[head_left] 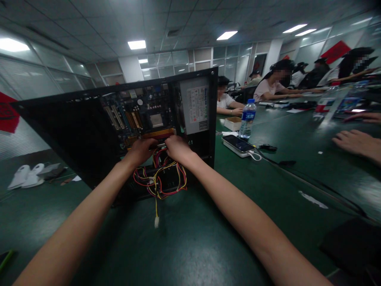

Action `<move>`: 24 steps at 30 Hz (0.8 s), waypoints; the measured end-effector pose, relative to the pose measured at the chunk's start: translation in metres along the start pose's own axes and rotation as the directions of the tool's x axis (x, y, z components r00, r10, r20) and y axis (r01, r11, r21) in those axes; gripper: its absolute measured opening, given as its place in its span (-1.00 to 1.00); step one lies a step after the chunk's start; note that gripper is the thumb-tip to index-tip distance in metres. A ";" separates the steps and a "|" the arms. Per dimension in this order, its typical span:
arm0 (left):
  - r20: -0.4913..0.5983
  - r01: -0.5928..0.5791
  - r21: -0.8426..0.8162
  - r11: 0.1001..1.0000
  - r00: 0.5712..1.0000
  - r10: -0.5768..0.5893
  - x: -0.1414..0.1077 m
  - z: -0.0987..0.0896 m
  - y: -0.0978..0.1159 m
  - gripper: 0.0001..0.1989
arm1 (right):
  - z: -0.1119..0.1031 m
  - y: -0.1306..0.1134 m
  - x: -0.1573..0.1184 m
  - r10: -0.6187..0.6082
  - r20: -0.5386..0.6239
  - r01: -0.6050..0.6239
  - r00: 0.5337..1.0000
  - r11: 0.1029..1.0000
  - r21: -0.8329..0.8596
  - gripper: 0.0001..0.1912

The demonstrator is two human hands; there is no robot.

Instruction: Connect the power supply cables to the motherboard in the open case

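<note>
An open black computer case (pixel 89 93) stands upright on the green table, with its motherboard (pixel 149 104) and silver power supply (pixel 195 106) showing. My left hand (pixel 143 148) and my right hand (pixel 177 147) are both inside it, at the lower edge of the motherboard beside the orange memory slots (pixel 165 133). The fingers of both hands are bent inward, close to each other. A thin pale edge shows between them, but what they grip is too small and dark to make out. Below hangs a loose bundle of red, yellow and black cables (pixel 157 184), ending in a white connector (pixel 156 221).
Right of the case stand a water bottle (pixel 247 121), a small box (pixel 233 123) and a phone (pixel 238 143) on a white case with a cable. Another person's hand (pixel 357 143) rests at the right. White slippers (pixel 31 176) lie at the left.
</note>
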State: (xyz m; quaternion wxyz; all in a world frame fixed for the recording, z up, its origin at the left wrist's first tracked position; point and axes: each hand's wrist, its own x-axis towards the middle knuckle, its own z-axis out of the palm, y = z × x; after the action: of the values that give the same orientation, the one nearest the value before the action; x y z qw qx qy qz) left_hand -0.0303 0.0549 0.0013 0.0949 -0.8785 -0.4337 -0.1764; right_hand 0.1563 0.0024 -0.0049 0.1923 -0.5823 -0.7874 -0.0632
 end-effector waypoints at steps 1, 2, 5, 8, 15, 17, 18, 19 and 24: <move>-0.002 0.001 0.017 1.000 1.000 -0.001 0.001 0.000 0.000 -0.74 | 0.000 0.000 0.000 0.000 0.001 0.000 1.000 1.000 0.000 -0.70; -0.002 -0.003 0.031 1.000 1.000 0.003 0.001 0.000 0.000 -0.75 | 0.001 0.000 0.001 -0.001 0.002 0.001 1.000 1.000 0.000 -0.70; -0.002 -0.025 0.033 0.999 1.000 0.025 0.002 0.002 -0.002 -0.75 | 0.001 0.000 0.001 -0.003 0.004 0.003 1.000 1.000 0.004 -0.70; 0.003 -0.035 0.029 0.999 0.999 0.035 0.001 0.003 -0.005 -0.74 | 0.000 0.000 0.000 -0.001 0.005 0.001 1.000 1.000 0.005 -0.69; 0.015 -0.118 0.049 0.992 0.993 0.117 -0.001 0.004 -0.004 -0.70 | -0.002 -0.001 -0.002 -0.002 0.003 0.002 1.000 1.000 0.000 -0.68; 0.028 -0.096 0.061 0.993 0.995 0.095 0.000 0.004 0.000 -0.69 | -0.001 -0.001 -0.002 -0.002 0.007 0.002 1.000 1.000 -0.005 -0.67; 0.035 -0.080 0.071 0.994 0.996 0.077 0.000 0.003 0.002 -0.69 | -0.001 0.000 -0.001 -0.004 0.010 0.004 1.000 1.000 -0.008 -0.67; 0.041 -0.064 0.082 0.995 0.997 0.061 0.001 0.003 0.004 -0.70 | 0.000 0.000 -0.001 -0.006 0.013 0.006 1.000 1.000 -0.010 -0.67; 0.028 0.001 0.135 0.991 1.000 -0.004 0.001 0.001 0.012 -0.70 | 0.004 0.002 0.002 -0.018 0.014 0.018 1.000 1.000 -0.007 -0.68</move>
State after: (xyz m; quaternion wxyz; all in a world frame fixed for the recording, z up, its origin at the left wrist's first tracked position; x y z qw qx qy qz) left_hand -0.0203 0.0483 0.0008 0.1479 -0.8719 -0.4471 -0.1344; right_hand 0.1569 0.0060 -0.0081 0.1844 -0.5763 -0.7936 -0.0636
